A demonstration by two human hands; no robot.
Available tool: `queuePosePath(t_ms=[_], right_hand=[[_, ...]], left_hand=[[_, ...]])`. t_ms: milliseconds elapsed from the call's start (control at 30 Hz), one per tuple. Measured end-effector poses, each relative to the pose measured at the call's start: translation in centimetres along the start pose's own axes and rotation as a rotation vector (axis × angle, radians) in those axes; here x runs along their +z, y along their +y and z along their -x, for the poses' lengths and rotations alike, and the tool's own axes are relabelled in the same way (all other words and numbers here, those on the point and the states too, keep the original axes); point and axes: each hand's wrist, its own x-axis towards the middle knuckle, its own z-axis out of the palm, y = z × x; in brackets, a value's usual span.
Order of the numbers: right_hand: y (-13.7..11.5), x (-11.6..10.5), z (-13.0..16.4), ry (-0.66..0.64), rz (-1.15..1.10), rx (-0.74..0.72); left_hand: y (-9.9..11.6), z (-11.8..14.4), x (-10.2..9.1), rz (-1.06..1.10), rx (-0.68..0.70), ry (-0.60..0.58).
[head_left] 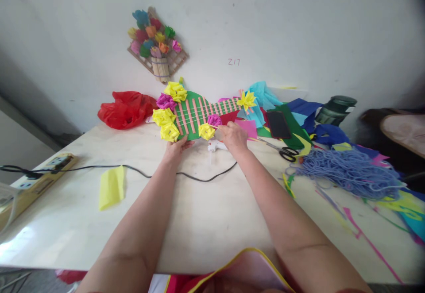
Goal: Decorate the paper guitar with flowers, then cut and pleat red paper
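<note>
Green paper guitar [195,113] lies flat at the far middle of the white table [199,222], its neck running right toward a yellow star flower [246,100]. Pink strips cross body and neck. Yellow paper flowers [168,125] and a purple flower [166,101] sit clustered along its left edge.

Left hand [176,146]: at the near lower edge of the guitar body, fingers partly tucked under it, lightly curled, steadying the piece.

Right hand [234,136]: fingers pinched narrow on a thin stick or stem at the lower right of the body, just beside a small purple flower [214,119] and a yellow flower [206,131]. What exactly is pinched is too small to tell for sure.

White glue gun [217,146] lies between the hands, partly hidden by the right one; its black cord [139,171] runs left to a power strip [40,175].

Around: folded yellow paper [112,186] near left; red plastic bag [126,108] at far left; scissors [287,152], a dark phone [278,124], blue yarn [348,173] and coloured paper scraps [381,222] on the right. A flower basket craft [157,43] hangs on the wall.
</note>
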Motion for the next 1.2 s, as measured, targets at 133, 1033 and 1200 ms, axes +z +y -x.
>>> queuePosePath(t_ms=[133,1033,1200], right_hand=[[0.1,0.3,0.0,0.031,-0.009,-0.015],[1.4,0.9,-0.4,0.129,0.06,-0.188],[1.6,0.4,-0.6,0.095,0.054,-0.186]], left_hand=[[0.0,0.0,0.0,0.0,0.005,-0.01],[-0.1,-0.2,-0.2,-0.047,-0.008,-0.027],[-0.3,-0.3,-0.3,-0.053,-0.013,-0.049]])
